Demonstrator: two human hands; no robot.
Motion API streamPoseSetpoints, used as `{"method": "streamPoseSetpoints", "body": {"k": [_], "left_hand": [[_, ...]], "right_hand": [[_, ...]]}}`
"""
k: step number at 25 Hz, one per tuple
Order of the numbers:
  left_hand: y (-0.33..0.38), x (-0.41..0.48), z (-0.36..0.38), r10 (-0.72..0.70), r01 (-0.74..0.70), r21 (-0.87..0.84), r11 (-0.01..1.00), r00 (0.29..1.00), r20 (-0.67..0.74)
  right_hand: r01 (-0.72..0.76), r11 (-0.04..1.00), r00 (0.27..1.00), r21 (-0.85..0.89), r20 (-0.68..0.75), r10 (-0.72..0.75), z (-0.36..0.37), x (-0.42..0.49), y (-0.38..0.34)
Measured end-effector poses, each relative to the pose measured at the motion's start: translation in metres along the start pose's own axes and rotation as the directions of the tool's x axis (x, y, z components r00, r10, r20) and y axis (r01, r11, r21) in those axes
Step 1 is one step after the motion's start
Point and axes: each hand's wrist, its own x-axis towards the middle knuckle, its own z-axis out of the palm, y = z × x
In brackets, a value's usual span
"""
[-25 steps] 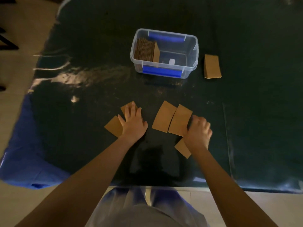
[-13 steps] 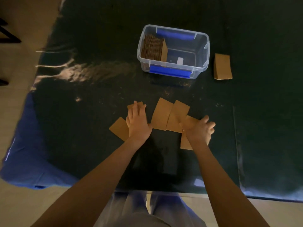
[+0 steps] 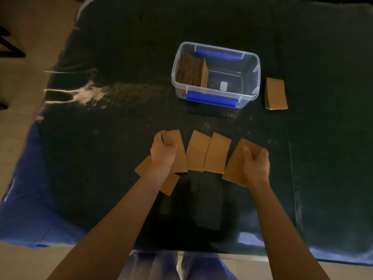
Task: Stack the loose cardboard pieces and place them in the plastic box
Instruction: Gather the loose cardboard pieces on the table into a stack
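Several brown cardboard pieces lie near the table's front. My left hand (image 3: 162,153) is closed around one cardboard piece (image 3: 177,150), lifted at its far end. Another piece (image 3: 143,165) lies flat to the left of my wrist and one (image 3: 170,184) below it. My right hand (image 3: 255,161) grips a larger piece (image 3: 235,164) by its right side. Two flat pieces (image 3: 196,153) (image 3: 218,154) lie side by side between my hands. The clear plastic box (image 3: 251,91) with blue handles stands farther back, holding an upright stack of cardboard (image 3: 190,69) at its left end.
A separate small stack of cardboard (image 3: 275,93) lies just right of the box. The dark table cover (image 3: 101,138) is glossy, with a blue sheet (image 3: 26,199) hanging at the left front corner. The table's front edge runs just above my knees.
Both hands went from pressing flat on pieces to gripping one each. The right hand's piece has come up from under the hand and swung right. The camera view has shifted.
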Motion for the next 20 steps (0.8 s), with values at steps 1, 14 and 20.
{"method": "streamPoseSetpoints", "body": {"k": [1,14,20], "left_hand": [[0.004,0.0,0.005,-0.023,0.024,-0.02,1.0,0.999,0.032],[0.005,-0.015,0.052,0.206,-0.236,0.355,0.905,0.971,0.12],[0.001,-0.022,0.029,0.301,-0.308,0.482,0.82,0.949,0.095]], "right_hand": [[0.019,1.0,0.999,-0.003,0.051,-0.019,0.009,0.002,-0.009],[-0.101,0.978,0.986,-0.185,0.111,0.123,0.055,-0.006,-0.023],[0.121,0.988,0.988,-0.098,0.104,-0.111,0.047,-0.006,-0.03]]}}
